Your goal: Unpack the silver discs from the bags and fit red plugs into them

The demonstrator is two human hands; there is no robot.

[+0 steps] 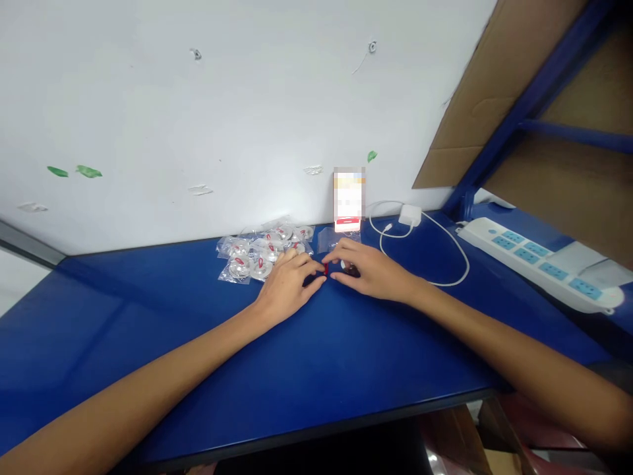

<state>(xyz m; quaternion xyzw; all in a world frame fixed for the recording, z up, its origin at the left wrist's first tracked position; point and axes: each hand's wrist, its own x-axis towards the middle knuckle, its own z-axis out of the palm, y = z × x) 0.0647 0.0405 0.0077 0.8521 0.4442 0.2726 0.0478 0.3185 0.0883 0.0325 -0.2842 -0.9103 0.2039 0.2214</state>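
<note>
My left hand rests low over the blue table, its thumb and forefinger closed at a small red piece. From the other side, my right hand curls its thumb and forefinger round that same piece; the fingertips nearly meet. The piece is too small to tell its kind. A small white and dark object shows partly beneath my right hand. Beside my left hand lie several clear plastic bags with round silvery discs and red loops in them, some hidden by the fingers.
A lit phone leans against the white wall, with a clear bag at its foot. To the right are a white charger with its cable and a power strip. The blue table ends at a front edge.
</note>
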